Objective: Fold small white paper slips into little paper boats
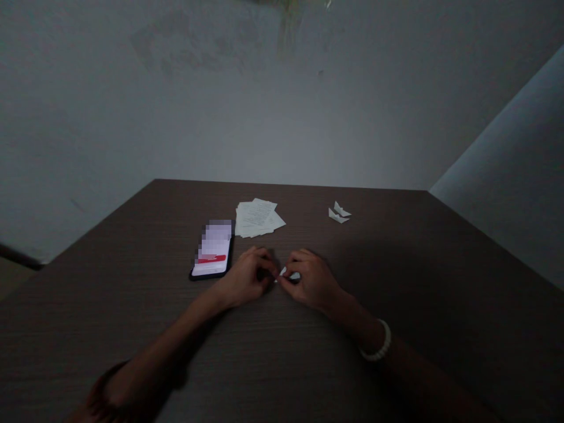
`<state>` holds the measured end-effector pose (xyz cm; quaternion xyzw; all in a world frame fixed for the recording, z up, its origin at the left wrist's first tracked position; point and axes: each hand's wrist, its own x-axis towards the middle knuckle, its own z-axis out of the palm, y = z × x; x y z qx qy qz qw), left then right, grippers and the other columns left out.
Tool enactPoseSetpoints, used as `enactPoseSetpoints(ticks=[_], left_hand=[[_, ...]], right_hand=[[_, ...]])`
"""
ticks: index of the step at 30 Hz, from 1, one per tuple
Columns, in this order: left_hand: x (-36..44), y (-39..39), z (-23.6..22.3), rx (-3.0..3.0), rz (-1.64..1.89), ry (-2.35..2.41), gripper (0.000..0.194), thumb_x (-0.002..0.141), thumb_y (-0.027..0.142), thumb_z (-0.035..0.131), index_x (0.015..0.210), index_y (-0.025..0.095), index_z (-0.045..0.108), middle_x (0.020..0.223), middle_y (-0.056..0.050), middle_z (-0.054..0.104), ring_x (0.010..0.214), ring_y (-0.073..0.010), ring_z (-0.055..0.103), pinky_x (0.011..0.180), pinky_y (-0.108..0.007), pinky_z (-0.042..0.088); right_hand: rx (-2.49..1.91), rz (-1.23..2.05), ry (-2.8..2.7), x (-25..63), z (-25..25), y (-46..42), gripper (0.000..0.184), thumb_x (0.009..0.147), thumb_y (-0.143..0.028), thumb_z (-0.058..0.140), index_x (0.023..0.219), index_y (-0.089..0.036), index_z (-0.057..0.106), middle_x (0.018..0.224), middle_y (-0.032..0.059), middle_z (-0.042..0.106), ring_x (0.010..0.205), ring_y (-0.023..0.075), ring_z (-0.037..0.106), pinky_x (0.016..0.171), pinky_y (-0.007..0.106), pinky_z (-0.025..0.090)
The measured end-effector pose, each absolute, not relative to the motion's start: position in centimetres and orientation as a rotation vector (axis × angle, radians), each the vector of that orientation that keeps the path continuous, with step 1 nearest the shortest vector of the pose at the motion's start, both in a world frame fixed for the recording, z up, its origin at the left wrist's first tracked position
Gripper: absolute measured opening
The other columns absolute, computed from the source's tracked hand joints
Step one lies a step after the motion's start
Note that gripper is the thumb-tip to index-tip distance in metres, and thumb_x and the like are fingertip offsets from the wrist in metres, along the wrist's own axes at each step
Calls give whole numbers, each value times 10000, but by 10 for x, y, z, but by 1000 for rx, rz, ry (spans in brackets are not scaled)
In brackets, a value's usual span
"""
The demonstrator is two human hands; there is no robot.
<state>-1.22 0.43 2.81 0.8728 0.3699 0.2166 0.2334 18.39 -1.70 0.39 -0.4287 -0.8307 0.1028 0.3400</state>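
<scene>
A small piece of folded white paper (pixel 284 272) is between my two hands, just above or on the dark table. My right hand (pixel 312 279) pinches it between thumb and fingers. From the other side, the fingertips of my left hand (pixel 250 276) close on its left edge. Most of the paper is hidden by my fingers, so its full shape does not show. Beyond my right hand lie two little folded paper boats (pixel 338 216), close together.
The brown wood-grain table (pixel 282 364) reaches to a grey wall (pixel 282 135). Several loose printed paper sheets (pixel 258 218) lie in a pile beyond my left hand. Left of that hand is a phone (pixel 214 249) with its screen lit.
</scene>
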Motion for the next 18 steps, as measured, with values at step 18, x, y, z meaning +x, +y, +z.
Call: enactPoseSetpoints(ticks=[18], left_hand=[[-11, 4, 30, 2378, 611, 1025, 175, 743, 104, 593, 798, 202, 727, 889, -51, 616, 910, -222, 554, 851, -409, 458]], right_hand=[[-1157, 271, -2164, 184, 4, -19, 120, 770, -188, 708, 657, -187, 669, 778, 29, 635, 760, 166, 563, 674, 282, 415]])
